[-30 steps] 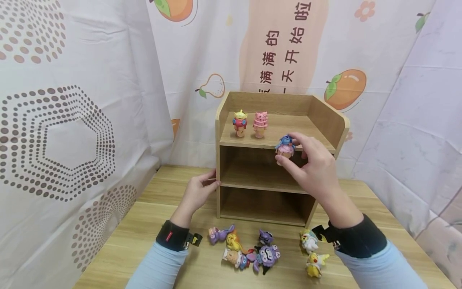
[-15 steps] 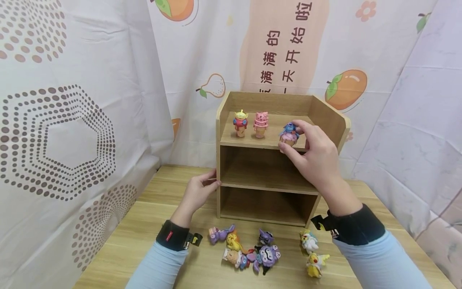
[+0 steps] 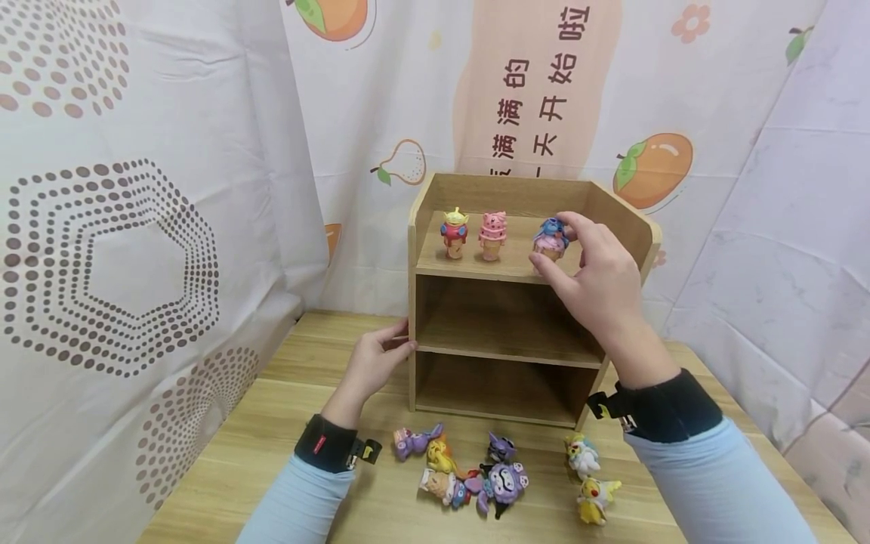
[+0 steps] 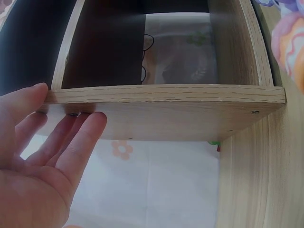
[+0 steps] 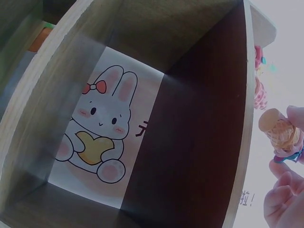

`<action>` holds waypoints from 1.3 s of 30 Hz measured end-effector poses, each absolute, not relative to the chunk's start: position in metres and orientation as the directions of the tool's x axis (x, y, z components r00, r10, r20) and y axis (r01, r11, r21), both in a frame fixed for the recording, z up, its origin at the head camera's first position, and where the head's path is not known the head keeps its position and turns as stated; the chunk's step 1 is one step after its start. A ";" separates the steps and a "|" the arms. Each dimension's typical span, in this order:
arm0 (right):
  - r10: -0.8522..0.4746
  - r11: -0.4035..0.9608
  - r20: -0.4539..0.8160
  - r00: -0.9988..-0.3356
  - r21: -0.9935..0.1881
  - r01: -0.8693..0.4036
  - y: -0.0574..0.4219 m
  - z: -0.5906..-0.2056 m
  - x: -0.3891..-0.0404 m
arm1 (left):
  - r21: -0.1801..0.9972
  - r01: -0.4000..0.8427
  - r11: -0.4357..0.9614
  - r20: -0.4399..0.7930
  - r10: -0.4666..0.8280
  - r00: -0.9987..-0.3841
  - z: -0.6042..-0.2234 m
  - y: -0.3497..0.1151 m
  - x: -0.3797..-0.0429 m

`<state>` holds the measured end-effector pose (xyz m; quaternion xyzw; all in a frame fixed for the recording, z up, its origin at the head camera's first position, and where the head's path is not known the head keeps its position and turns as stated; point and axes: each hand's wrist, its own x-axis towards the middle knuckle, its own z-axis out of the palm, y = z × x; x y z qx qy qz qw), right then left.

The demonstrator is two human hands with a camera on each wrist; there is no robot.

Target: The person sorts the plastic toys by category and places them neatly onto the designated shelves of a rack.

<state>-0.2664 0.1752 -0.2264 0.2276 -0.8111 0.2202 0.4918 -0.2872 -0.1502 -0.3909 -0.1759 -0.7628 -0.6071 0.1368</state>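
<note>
My right hand (image 3: 603, 276) pinches a small figurine (image 3: 550, 240), blue on top with a pink ice-cream body and a cone base, between thumb and fingers. It is upright, close over the front of the top board of a wooden shelf (image 3: 503, 353). In the right wrist view the cone's underside (image 5: 270, 119) shows beyond the board's edge. My left hand (image 3: 370, 361) touches the shelf's left side; in the left wrist view straight fingers (image 4: 88, 142) lie along the outer panel and the thumb rests at its front edge. A yellow-and-red figurine (image 3: 455, 234) and a pink one (image 3: 492, 236) stand on top.
On the table (image 3: 285, 453) before the shelf lie several purple, yellow and blue figurines, among them a purple one (image 3: 504, 483). A white-and-yellow figurine (image 3: 581, 455) and a yellow one (image 3: 593, 500) lie at right. Printed curtains (image 3: 367, 249) hang behind.
My right hand has raised the blue-and-pink figurine from in front of the middle compartment to the top board, moving slightly right. The left hand has stayed at the shelf's side.
</note>
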 end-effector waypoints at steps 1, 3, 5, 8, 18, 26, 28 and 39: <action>-0.152 0.804 0.894 -0.422 -0.137 -0.578 0.175 -0.226 -0.267 | 0.878 0.435 0.201 0.423 0.103 -0.901 -0.391 -0.150 -0.287; -0.149 0.813 0.887 -0.437 -0.142 -0.565 0.174 -0.226 -0.269 | 0.877 0.435 0.205 0.423 0.103 -0.900 -0.392 -0.151 -0.287; -0.143 0.822 0.884 -0.446 -0.145 -0.551 0.173 -0.227 -0.271 | 0.876 0.436 0.209 0.424 0.102 -0.900 -0.392 -0.151 -0.288; -0.128 0.834 0.883 -0.451 -0.150 -0.531 0.172 -0.227 -0.273 | 0.874 0.438 0.211 0.426 0.101 -0.899 -0.393 -0.151 -0.289; -0.083 0.862 0.863 -0.498 -0.189 -0.470 0.170 -0.225 -0.281 | 0.872 0.439 0.217 0.427 0.098 -0.899 -0.393 -0.151 -0.288; -0.065 0.886 0.820 -0.569 -0.215 -0.410 0.168 -0.223 -0.284 | 0.876 0.431 0.217 0.419 0.099 -0.903 -0.393 -0.151 -0.288; -0.062 0.889 0.816 -0.575 -0.216 -0.403 0.167 -0.222 -0.284 | 0.877 0.430 0.213 0.418 0.100 -0.903 -0.393 -0.151 -0.287; -0.060 0.897 0.807 -0.588 -0.215 -0.386 0.166 -0.221 -0.288 | 0.880 0.431 0.200 0.420 0.100 -0.902 -0.393 -0.151 -0.289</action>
